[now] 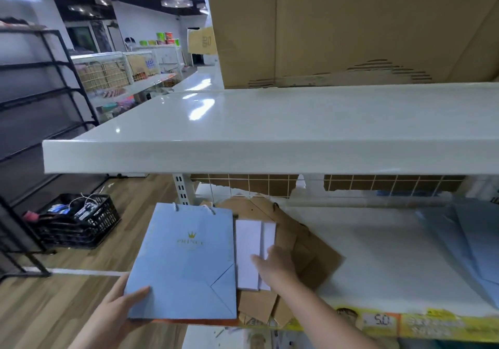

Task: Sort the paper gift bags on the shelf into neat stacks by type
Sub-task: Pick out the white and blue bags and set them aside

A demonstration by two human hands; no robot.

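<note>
The left hand (122, 304) pinches a light blue crown-printed gift bag (183, 262) at the shelf (378, 254) edge. The right hand (275, 265), fingers apparently flat, presses white bags (249, 251) atop kraft bags (310, 251). Square edges before stacking.

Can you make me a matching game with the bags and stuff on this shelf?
Things:
1. blue crown bag
2. white bags
3. brown bags
4. black crate

Places:
A. on the floor, far left
B. under the right hand
C. gripped at its corner by the left hand
D. spread flat beneath the white ones

Pairs: 1-C, 2-B, 3-D, 4-A
</note>
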